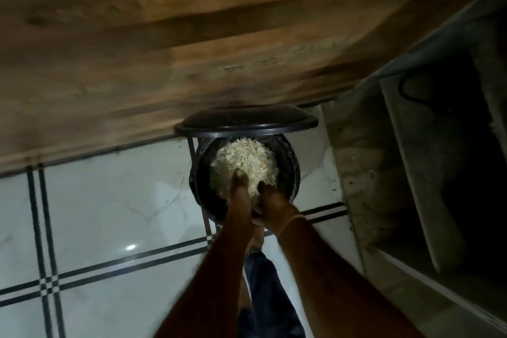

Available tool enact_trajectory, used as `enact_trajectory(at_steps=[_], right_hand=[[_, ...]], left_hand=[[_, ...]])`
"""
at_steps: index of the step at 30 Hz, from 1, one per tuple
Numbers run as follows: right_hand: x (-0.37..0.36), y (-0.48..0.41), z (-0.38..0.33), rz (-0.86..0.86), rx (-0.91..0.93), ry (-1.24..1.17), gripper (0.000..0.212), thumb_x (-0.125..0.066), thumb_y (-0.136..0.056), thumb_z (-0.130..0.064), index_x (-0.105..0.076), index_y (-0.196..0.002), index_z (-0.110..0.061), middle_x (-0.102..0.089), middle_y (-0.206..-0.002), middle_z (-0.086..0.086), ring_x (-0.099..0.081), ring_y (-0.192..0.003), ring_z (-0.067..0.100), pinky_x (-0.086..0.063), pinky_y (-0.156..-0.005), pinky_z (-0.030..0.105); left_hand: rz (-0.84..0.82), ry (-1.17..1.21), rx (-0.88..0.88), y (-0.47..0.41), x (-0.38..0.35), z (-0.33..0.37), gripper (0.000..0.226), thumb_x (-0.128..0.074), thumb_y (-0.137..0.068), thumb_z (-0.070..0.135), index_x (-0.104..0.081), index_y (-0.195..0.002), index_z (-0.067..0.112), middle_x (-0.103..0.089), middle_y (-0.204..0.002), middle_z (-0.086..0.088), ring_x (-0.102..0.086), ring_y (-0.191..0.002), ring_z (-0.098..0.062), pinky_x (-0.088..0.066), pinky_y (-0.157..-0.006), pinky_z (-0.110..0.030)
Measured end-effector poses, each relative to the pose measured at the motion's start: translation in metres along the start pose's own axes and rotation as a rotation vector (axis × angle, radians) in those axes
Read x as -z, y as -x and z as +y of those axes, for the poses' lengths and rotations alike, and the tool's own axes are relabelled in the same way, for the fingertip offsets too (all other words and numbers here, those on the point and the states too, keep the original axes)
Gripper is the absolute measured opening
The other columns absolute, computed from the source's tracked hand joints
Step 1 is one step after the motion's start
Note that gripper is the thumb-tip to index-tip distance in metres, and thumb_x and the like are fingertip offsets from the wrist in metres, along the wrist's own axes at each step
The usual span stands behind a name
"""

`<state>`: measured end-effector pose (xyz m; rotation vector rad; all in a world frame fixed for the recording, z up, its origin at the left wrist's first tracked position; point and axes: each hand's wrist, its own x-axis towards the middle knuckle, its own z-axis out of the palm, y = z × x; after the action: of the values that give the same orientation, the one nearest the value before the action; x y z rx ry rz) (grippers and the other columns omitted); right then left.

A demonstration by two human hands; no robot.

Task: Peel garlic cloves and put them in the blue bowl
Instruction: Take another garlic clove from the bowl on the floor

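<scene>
Above the black bin (291,170) of pale peelings (245,158), your left hand (241,195) and right hand (275,204) meet, too blurred to tell whether either grips anything.

The head-worn camera is looking steeply down, close past the left hand (240,192) and right hand (274,200), into a round black plastic bin (290,169).
</scene>
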<state>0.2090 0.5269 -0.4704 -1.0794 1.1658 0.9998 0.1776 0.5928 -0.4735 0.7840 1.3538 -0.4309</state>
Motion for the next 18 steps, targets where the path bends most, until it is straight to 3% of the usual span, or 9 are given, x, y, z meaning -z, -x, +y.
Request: enact_trajectory(at_steps=[3, 6, 7, 9, 10, 12, 14, 16, 18], right_hand=[[-0.017, 0.032, 0.004, -0.058, 0.006, -0.122, 0.041, -0.042, -0.108, -0.048, -0.06, -0.135, -0.022, -0.063, -0.132, 0.012, -0.058, -0.127, 0.031, -0.044, -0.11, 0.041], [-0.006, 0.054, 0.025, -0.047, 0.066, -0.137, 0.054, -0.044, -0.092, -0.071, -0.059, -0.136, -0.045, -0.054, -0.151, 0.01, -0.054, -0.134, 0.027, -0.039, -0.117, 0.045], [-0.002, 0.079, 0.025, -0.082, 0.077, -0.245, 0.055, -0.044, -0.097, -0.068, -0.055, -0.143, -0.041, -0.051, -0.154, 0.007, -0.05, -0.14, 0.027, -0.038, -0.118, 0.044], [0.002, 0.14, 0.014, -0.21, 0.007, -0.492, 0.061, -0.037, -0.106, -0.059, -0.049, -0.151, -0.021, -0.05, -0.154, 0.007, -0.041, -0.147, 0.027, -0.034, -0.117, 0.041], [0.008, 0.185, 0.007, -0.305, 0.066, -0.465, 0.062, -0.033, -0.105, -0.058, -0.049, -0.15, -0.019, -0.052, -0.152, 0.005, -0.04, -0.147, 0.027, -0.031, -0.12, 0.041], [0.028, 0.257, 0.006, -0.293, 0.21, -0.248, 0.064, -0.031, -0.102, -0.057, -0.05, -0.151, -0.02, -0.053, -0.153, 0.001, -0.044, -0.144, 0.022, -0.027, -0.125, 0.044], [0.053, 0.32, 0.018, -0.235, 0.409, -0.17, 0.05, -0.033, -0.109, -0.044, -0.057, -0.142, -0.014, -0.065, -0.136, 0.003, -0.063, -0.122, 0.002, -0.046, -0.11, 0.025], [0.087, 0.368, 0.042, -0.104, 0.628, -0.037, 0.031, -0.036, -0.113, -0.027, -0.063, -0.119, -0.014, -0.069, -0.108, -0.005, -0.068, -0.083, -0.014, -0.051, -0.075, 0.005], [0.112, 0.411, 0.055, -0.002, 0.767, 0.109, 0.023, -0.043, -0.111, -0.027, -0.065, -0.115, -0.028, -0.07, -0.118, -0.011, -0.068, -0.097, -0.012, -0.051, -0.083, 0.006]], left_hand=[[-0.101, -0.07, -0.012, 0.012, 0.001, -0.002, 0.078, -0.042, -0.097, 0.067, -0.045, -0.154, 0.014, -0.047, -0.155, -0.016, -0.047, -0.14, -0.032, -0.036, -0.118, -0.043], [-0.077, 0.023, 0.028, 0.07, -0.005, 0.001, 0.046, -0.044, -0.107, 0.048, -0.06, -0.132, 0.013, -0.066, -0.122, -0.01, -0.057, -0.121, -0.026, -0.034, -0.118, -0.042], [-0.055, -0.069, -0.047, 0.097, -0.005, -0.001, 0.036, -0.044, -0.108, 0.047, -0.061, -0.128, 0.021, -0.067, -0.118, -0.003, -0.058, -0.116, -0.023, -0.034, -0.117, -0.04], [-0.006, -0.385, -0.221, 0.138, 0.003, -0.003, 0.042, -0.035, -0.107, 0.057, -0.051, -0.141, 0.037, -0.055, -0.146, 0.002, -0.049, -0.133, -0.018, -0.03, -0.121, -0.042], [0.009, -0.555, -0.291, 0.149, 0.009, -0.003, 0.045, -0.031, -0.106, 0.061, -0.047, -0.143, 0.041, -0.046, -0.156, 0.0, -0.046, -0.139, -0.02, -0.033, -0.12, -0.043], [-0.058, -0.706, -0.334, 0.187, 0.017, 0.007, 0.043, -0.037, -0.105, 0.056, -0.061, -0.127, 0.028, -0.06, -0.141, -0.014, -0.059, -0.128, -0.03, -0.049, -0.106, -0.035], [-0.076, -0.835, -0.445, 0.25, 0.011, 0.018, 0.043, -0.049, -0.105, 0.044, -0.06, -0.136, 0.016, -0.058, -0.143, -0.015, -0.054, -0.134, -0.034, -0.044, -0.109, -0.036], [-0.099, -0.973, -0.684, 0.324, -0.001, 0.011, 0.048, -0.054, -0.106, 0.039, -0.051, -0.15, 0.02, -0.051, -0.153, -0.007, -0.047, -0.142, -0.027, -0.038, -0.116, -0.035], [-0.184, -1.054, -0.867, 0.384, -0.014, -0.006, 0.05, -0.057, -0.103, 0.041, -0.053, -0.149, 0.022, -0.054, -0.151, -0.003, -0.049, -0.14, -0.022, -0.039, -0.117, -0.04]])
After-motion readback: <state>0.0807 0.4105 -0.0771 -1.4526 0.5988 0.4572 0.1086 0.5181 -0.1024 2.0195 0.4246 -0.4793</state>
